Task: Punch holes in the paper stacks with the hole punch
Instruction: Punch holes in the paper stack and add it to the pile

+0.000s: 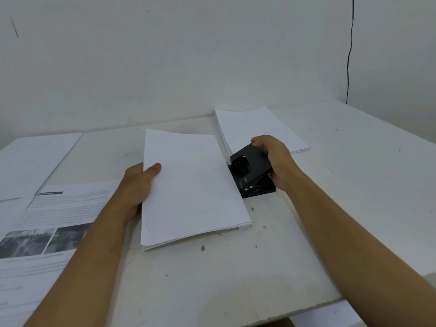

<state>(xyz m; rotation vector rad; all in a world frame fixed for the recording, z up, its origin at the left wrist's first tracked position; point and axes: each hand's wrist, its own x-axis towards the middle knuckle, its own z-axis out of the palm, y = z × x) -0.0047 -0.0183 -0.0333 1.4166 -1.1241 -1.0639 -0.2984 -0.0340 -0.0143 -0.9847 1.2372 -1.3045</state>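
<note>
A stack of blank white paper point(191, 187) lies in the middle of the table, its right edge pushed into the slot of a black hole punch point(251, 169). My left hand point(139, 185) grips the stack's left edge, thumb on top and fingers underneath. My right hand point(273, 159) is curled over the punch's lever from the right side. A second white paper stack point(254, 127) lies behind the punch, toward the wall.
Printed sheets with text and photos point(47, 223) cover the table's left part, with another white sheet point(30, 161) behind them. The white table point(354, 161) has a stained top and its front edge runs at the lower right. A black cable point(349, 55) hangs on the wall.
</note>
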